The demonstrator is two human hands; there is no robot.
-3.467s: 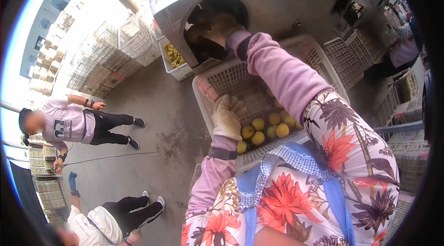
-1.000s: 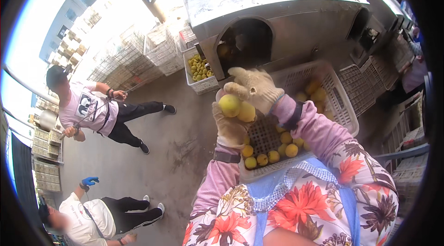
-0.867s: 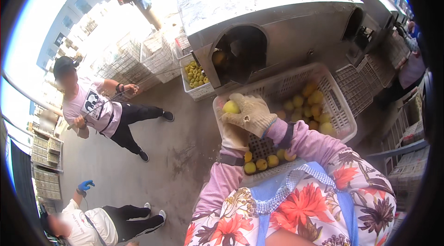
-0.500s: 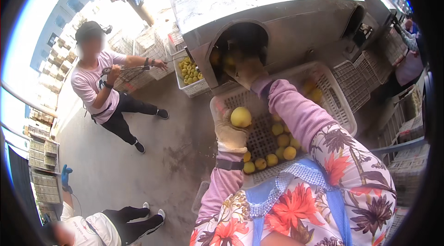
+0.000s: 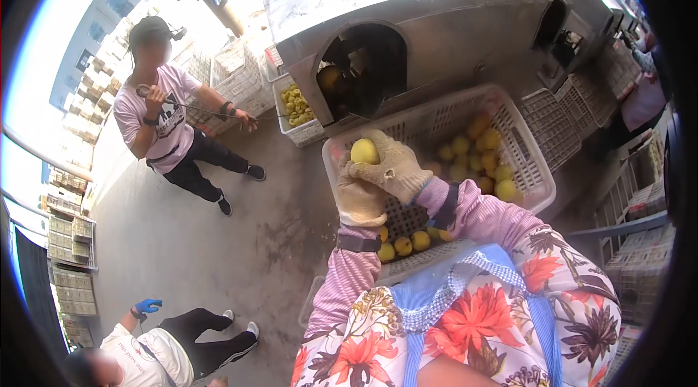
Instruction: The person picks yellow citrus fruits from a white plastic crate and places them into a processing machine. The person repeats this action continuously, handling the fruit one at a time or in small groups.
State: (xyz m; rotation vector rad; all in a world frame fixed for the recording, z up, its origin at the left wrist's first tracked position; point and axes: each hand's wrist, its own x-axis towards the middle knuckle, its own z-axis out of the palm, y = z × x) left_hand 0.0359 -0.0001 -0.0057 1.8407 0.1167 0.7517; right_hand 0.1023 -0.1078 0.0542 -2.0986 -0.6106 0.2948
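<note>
My two hands, in cream work gloves, meet over the left side of a white plastic crate (image 5: 542,183). My right hand (image 5: 392,167) curls round a yellow-green fruit (image 5: 364,150) from the right. My left hand (image 5: 358,196) is beneath it, fingers wrapped against the same fruit and partly hidden by the right. More yellow fruit (image 5: 459,144) lie in the crate, mostly on the right and along the near edge. Just beyond it is a metal machine (image 5: 443,45) with a dark arched opening (image 5: 367,67).
A smaller crate of yellow pieces (image 5: 297,107) stands left of the machine. A standing person (image 5: 167,118) holds a cord; another person (image 5: 149,354) with a blue glove is at lower left. Stacked crates (image 5: 240,70) line the left; empty crates (image 5: 545,125) and another person (image 5: 640,96) are right.
My right hand has come back from the machine's opening onto the fruit in my left hand. The standing person shifted slightly; the blue-gloved hand dropped lower.
</note>
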